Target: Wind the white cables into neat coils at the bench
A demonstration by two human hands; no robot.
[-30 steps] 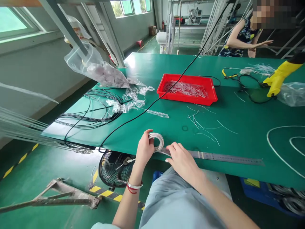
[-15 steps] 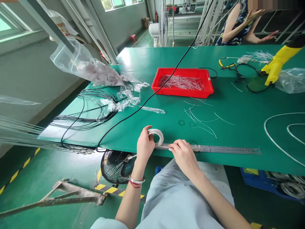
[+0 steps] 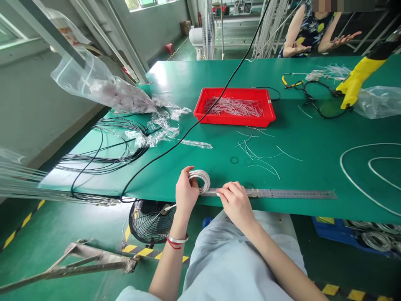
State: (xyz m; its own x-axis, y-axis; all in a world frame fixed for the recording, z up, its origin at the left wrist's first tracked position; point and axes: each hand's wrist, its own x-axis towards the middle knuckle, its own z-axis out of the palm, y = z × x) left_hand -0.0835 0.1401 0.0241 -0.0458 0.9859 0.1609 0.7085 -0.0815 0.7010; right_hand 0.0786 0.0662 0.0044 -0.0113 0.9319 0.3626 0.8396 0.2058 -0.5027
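Observation:
At the table's front edge, my left hand (image 3: pixel 187 190) is closed on a small coil of whitish cable (image 3: pixel 205 179), its rings standing up beside the fingers. A steel ruler (image 3: pixel 291 194) lies flat along that edge, running right from the coil. Over the ruler, my right hand (image 3: pixel 235 201) pinches with thumb and fingertips, a short way right of the coil. Something thin and pale seems to be at the fingertips, possibly the cable's end, but it is too small to make out.
A red tray (image 3: pixel 234 119) of thin white strands stands mid-table, with loose strands (image 3: pixel 261 158) before it. Black cable coils (image 3: pixel 103 161) and plastic wrap (image 3: pixel 163 131) lie left. A yellow tool (image 3: pixel 357 85) hangs right. A black cable (image 3: pixel 188 138) crosses the view. A co-worker (image 3: pixel 308 31) is opposite.
The whole view has shifted slightly. My hands keep the same hold and place by the coil and ruler. Across the table, the co-worker's hands have moved apart and lower.

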